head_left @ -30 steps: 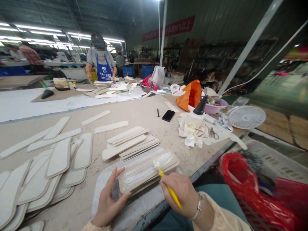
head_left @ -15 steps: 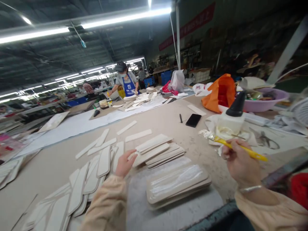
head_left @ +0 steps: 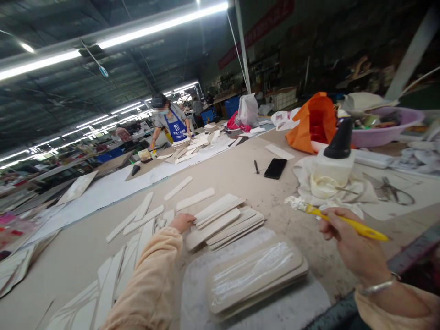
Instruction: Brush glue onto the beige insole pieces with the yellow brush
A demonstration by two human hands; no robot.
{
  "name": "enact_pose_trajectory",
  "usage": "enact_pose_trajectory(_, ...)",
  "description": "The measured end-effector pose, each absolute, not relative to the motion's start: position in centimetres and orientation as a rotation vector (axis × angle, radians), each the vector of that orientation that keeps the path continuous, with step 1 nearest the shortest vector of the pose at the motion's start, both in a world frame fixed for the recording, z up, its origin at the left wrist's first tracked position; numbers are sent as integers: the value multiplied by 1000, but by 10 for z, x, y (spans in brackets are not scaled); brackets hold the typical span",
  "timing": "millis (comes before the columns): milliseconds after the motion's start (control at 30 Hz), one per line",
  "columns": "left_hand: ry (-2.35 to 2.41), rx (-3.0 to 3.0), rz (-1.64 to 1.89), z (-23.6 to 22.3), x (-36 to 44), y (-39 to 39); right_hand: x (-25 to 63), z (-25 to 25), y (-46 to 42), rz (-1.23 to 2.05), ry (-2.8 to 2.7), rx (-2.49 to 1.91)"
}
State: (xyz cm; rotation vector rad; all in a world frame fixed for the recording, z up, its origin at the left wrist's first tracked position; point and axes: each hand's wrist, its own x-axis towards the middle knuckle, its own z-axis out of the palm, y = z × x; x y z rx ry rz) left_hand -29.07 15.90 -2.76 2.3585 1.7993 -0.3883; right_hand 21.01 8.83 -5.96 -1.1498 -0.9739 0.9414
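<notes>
We had our left hand [head_left: 183, 222] stretched out to the left end of a stack of pale strips [head_left: 225, 215], its fingers at the edge of the upper pieces; whether they pinched one we could not tell. In our right hand [head_left: 360, 247] we held a yellow brush [head_left: 366, 231], the fingers pinching its handle, its bristles [head_left: 295, 203] clotted with white paste and well apart from the strips. Nearest us on the tabletop [head_left: 233, 172], a pile of panels [head_left: 254, 275] lay on a white sheet [head_left: 192, 288], its top face streaked with glossy white. Loose panels [head_left: 105, 288] overlapped beside our left sleeve [head_left: 151, 279]. Beyond the brush we saw a plastic bottle [head_left: 332, 172] with a black nozzle [head_left: 339, 140], scissors [head_left: 397, 190] to its right and a black phone [head_left: 275, 168] to its left. Across from us stood a co-worker [head_left: 174, 126] in a blue apron.
</notes>
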Motion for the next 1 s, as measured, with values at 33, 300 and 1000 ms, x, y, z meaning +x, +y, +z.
enact_pose_trajectory(33, 1796, 2353, -425, -28, -292, 160, 209, -57, 87, 941, -985, -1157)
enact_pose_trajectory(300, 1790, 2309, -636, -27, -295, 168, 202, -48, 79, 944, -1032, -1158)
enact_pose_trajectory(1000, 2053, 2242, -152, -12, -284, 145, 199, -60, 79, 956, -1068, -1150)
